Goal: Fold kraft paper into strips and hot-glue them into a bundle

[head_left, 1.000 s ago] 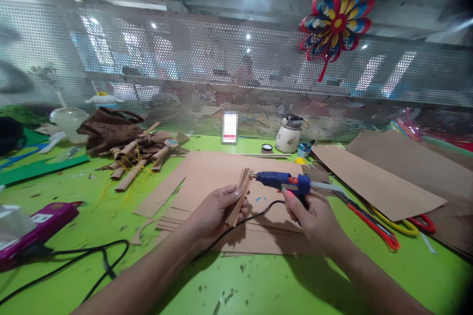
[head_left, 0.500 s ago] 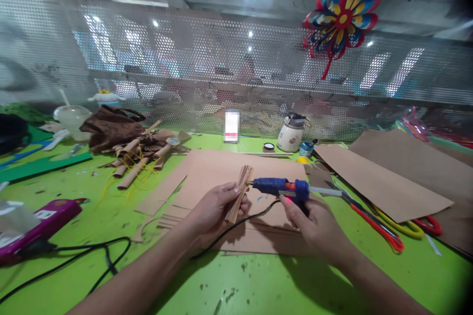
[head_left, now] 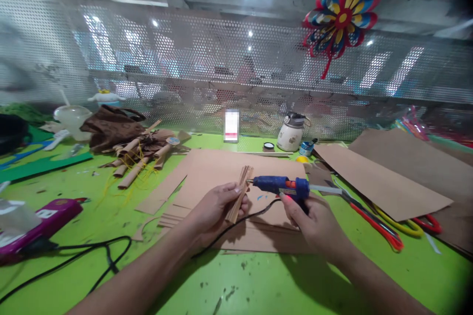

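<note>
My left hand (head_left: 216, 209) grips a folded strip of brown paper (head_left: 241, 192), held upright and slightly tilted above the table. My right hand (head_left: 312, 221) is closed round the grip of a blue glue gun (head_left: 283, 185), a finger on its trigger. The gun's nozzle touches the upper right edge of the folded strip. A black cord (head_left: 236, 224) runs from the gun under my left wrist. Both hands hover over a stack of brown paper sheets (head_left: 218, 170) on the green table (head_left: 258, 280).
Rolled brown paper pieces (head_left: 136, 157) lie at back left. A pink case (head_left: 40, 221) and black cable (head_left: 92, 251) sit at left. Scissors with red and yellow handles (head_left: 384, 226) and large brown sheets (head_left: 380, 182) lie right. A white jar (head_left: 290, 135) stands before the perforated screen.
The glue gun has dropped slightly and its nozzle stays against the folded strip. My left hand holds the strip in much the same place.
</note>
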`<state>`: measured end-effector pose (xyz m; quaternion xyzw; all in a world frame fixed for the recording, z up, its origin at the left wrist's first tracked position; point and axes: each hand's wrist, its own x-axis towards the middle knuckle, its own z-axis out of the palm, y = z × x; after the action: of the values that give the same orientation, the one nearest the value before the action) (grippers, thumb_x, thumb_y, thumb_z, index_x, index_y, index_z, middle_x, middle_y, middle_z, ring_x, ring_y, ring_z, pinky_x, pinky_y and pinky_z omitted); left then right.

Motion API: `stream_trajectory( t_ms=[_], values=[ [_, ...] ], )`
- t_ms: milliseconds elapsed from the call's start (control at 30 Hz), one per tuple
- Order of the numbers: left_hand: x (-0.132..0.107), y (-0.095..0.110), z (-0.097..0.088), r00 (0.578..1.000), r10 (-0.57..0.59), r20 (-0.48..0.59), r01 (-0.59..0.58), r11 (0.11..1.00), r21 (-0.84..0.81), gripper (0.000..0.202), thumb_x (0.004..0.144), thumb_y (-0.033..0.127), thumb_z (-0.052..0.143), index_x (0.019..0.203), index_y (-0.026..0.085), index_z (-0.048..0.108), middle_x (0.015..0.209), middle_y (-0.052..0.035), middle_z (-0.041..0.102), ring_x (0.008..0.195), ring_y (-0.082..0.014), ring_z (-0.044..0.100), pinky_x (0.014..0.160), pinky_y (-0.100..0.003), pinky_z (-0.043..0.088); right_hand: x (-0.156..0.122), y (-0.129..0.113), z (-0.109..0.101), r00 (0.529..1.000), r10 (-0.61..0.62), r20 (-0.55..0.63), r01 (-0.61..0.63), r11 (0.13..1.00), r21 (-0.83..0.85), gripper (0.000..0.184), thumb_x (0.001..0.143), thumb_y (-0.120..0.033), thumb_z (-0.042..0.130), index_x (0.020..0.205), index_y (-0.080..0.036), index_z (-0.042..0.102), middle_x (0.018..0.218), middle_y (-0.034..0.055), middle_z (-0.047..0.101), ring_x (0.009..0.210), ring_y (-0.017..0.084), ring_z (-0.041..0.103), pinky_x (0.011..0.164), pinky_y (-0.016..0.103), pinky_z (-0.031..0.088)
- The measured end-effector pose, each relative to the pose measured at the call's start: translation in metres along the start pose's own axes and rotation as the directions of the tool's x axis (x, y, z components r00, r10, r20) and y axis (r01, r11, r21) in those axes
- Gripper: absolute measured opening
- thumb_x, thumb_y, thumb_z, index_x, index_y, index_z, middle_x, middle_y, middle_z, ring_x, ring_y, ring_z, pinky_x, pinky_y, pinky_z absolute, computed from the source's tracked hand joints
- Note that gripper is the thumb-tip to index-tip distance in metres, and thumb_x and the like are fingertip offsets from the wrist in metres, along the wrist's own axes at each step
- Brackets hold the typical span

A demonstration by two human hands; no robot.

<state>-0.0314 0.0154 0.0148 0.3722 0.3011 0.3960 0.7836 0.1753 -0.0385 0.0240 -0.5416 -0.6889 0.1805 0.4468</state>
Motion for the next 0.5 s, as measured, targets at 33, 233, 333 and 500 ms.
stream_trajectory(
  t_ms=[33, 233, 333, 500],
  values=[
    [0.0, 0.001, 0.0, 1.0, 0.002, -0.007, -0.002, 1.0, 0.0, 0.01, 0.081, 0.017, 0.057, 0.085, 0.009, 0.056, 0.068, -0.0045, 0.056, 0.059, -0.0099, 0.055, 0.057, -0.019, 0.043, -0.001, -0.001, 0.0, 0.999, 0.01, 0.047, -0.01, 1.0, -0.01, 0.036, 0.086, -0.041, 0.05, 0.06, -0.017, 0.054, 0.05, 0.0, 0.048, 0.045, 0.013, 0.042, 0.043, 0.024, 0.032],
    [0.0, 0.002, 0.001, 1.0, -0.007, -0.019, 0.007, 1.0, 0.005, 0.007, 0.083, 0.016, 0.053, 0.081, 0.01, 0.054, 0.066, -0.0054, 0.056, 0.057, -0.0104, 0.054, 0.053, -0.019, 0.042, -0.003, -0.005, -0.002, 0.99, 0.021, 0.138, -0.011, 0.997, -0.072, 0.033, 0.089, -0.04, 0.045, 0.071, -0.016, 0.059, 0.055, 0.0013, 0.05, 0.047, 0.013, 0.041, 0.042, 0.023, 0.032],
    [0.0, 0.002, 0.001, 1.0, -0.01, -0.002, 0.01, 1.0, -0.014, 0.006, 0.082, 0.016, 0.054, 0.08, 0.01, 0.053, 0.065, -0.005, 0.055, 0.057, -0.0103, 0.053, 0.053, -0.019, 0.042, -0.001, -0.007, -0.004, 0.991, 0.011, 0.134, -0.004, 0.998, -0.058, 0.032, 0.088, -0.039, 0.045, 0.07, -0.016, 0.057, 0.056, 0.0011, 0.049, 0.049, 0.013, 0.042, 0.043, 0.023, 0.033],
    [0.001, 0.002, 0.001, 0.999, -0.004, -0.031, 0.004, 1.0, -0.009, 0.005, 0.082, 0.014, 0.051, 0.079, 0.01, 0.053, 0.067, -0.0055, 0.056, 0.06, -0.0104, 0.054, 0.056, -0.02, 0.044, 0.0, -0.012, -0.007, 0.982, 0.039, 0.187, -0.031, 0.998, -0.047, 0.031, 0.088, -0.04, 0.045, 0.07, -0.017, 0.055, 0.056, 0.0002, 0.047, 0.052, 0.013, 0.044, 0.047, 0.023, 0.036]
  ],
)
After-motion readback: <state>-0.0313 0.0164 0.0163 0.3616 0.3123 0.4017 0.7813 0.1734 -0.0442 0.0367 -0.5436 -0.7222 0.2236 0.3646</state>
